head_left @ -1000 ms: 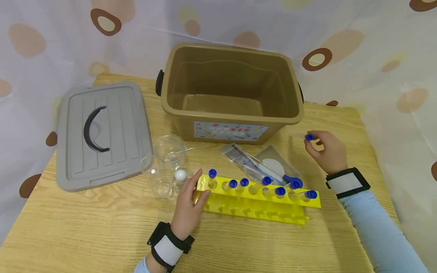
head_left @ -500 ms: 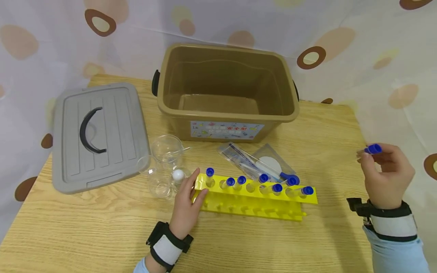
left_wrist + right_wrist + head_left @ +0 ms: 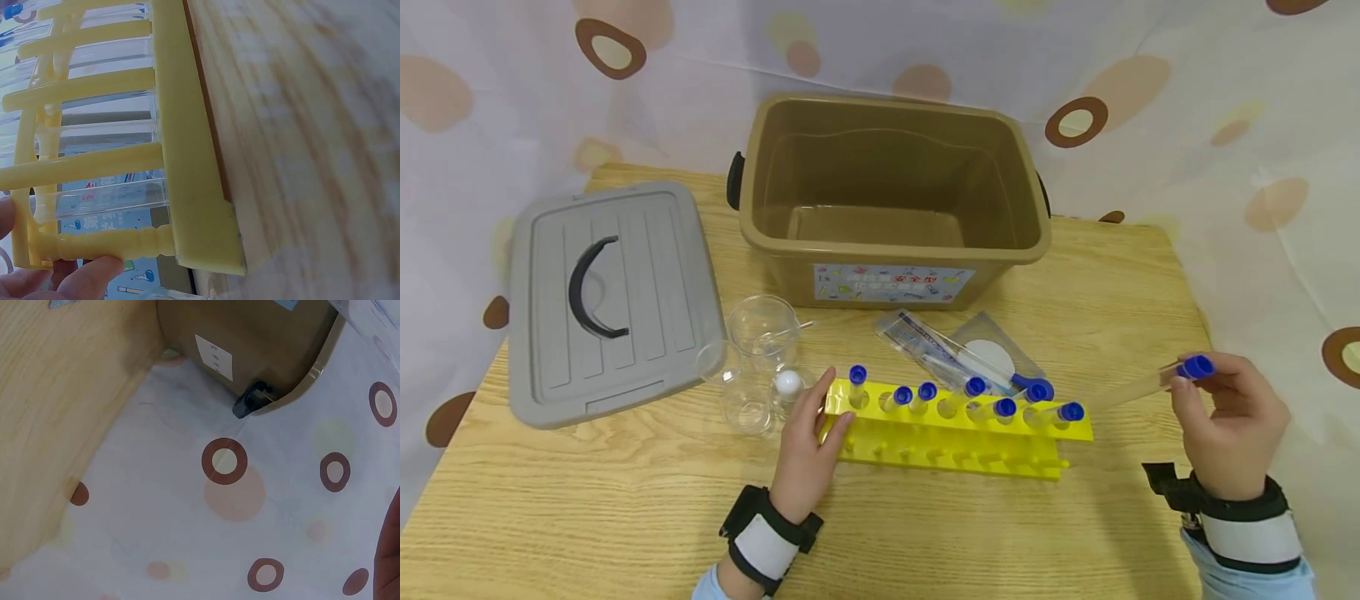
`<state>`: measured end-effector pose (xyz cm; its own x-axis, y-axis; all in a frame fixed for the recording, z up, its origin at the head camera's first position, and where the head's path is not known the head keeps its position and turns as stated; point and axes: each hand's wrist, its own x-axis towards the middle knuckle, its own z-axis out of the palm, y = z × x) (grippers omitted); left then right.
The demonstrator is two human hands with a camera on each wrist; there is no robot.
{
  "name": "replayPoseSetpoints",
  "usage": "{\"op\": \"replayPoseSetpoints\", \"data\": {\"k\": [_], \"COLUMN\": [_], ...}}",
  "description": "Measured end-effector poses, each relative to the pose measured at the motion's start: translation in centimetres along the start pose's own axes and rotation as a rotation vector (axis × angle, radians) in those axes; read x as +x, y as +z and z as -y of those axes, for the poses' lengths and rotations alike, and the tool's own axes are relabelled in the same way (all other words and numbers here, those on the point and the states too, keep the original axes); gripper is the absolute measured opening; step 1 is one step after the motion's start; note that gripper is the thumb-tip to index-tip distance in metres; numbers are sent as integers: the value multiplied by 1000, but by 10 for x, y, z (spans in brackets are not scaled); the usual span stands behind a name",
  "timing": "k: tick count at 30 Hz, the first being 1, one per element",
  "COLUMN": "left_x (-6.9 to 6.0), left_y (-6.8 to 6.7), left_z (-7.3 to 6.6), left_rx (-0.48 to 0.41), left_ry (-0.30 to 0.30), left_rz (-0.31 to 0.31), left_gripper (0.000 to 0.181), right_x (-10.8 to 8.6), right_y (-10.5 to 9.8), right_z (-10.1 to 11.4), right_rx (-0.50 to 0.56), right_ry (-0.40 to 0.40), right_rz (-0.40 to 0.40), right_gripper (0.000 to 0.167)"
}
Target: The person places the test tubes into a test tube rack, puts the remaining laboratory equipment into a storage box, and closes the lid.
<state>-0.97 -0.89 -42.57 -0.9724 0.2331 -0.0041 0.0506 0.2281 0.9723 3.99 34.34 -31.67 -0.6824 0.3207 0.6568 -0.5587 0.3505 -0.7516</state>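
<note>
In the head view my left hand (image 3: 805, 458) grips the left end of a yellow test tube rack (image 3: 955, 460). The left wrist view has its fingertips (image 3: 94, 275) against the rack's end post. Several clear test tubes with blue caps (image 3: 975, 386) stand in the rack, some leaning. Right of the rack, my right hand (image 3: 1236, 425) pinches another clear test tube (image 3: 1131, 390) just below its blue cap. This tube is tilted, its far end pointing left towards the rack and hard to make out. Only an edge of the right hand (image 3: 390, 556) shows in the right wrist view.
Behind the rack stands an open brown bin (image 3: 895, 250), with a grey lid (image 3: 647, 333) left of it. Clear beakers (image 3: 765, 321) and a white ball (image 3: 788, 382) are beside my left hand. Plastic packets (image 3: 917, 346) lie between bin and rack.
My right hand has swung with the test tube from near the bin's right side to the right, then slightly back left and lower. My left hand keeps hold of the rack.
</note>
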Motion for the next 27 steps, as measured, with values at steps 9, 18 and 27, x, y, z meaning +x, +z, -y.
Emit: {"op": "replayPoseSetpoints", "data": {"k": [9, 18, 27], "left_x": [0, 0, 0], "left_y": [0, 0, 1], "left_z": [0, -1, 1], "left_rx": [1, 10, -2], "left_ry": [-5, -10, -13], "left_rz": [5, 1, 3], "left_gripper": [52, 52, 52], "right_x": [-14, -25, -28], "right_y": [-1, -7, -8], "right_z": [-13, -25, -29], "right_rx": [-67, -335, -412], "right_ry": [3, 11, 3], "right_rz": [121, 295, 357], "right_gripper": [14, 15, 16]}}
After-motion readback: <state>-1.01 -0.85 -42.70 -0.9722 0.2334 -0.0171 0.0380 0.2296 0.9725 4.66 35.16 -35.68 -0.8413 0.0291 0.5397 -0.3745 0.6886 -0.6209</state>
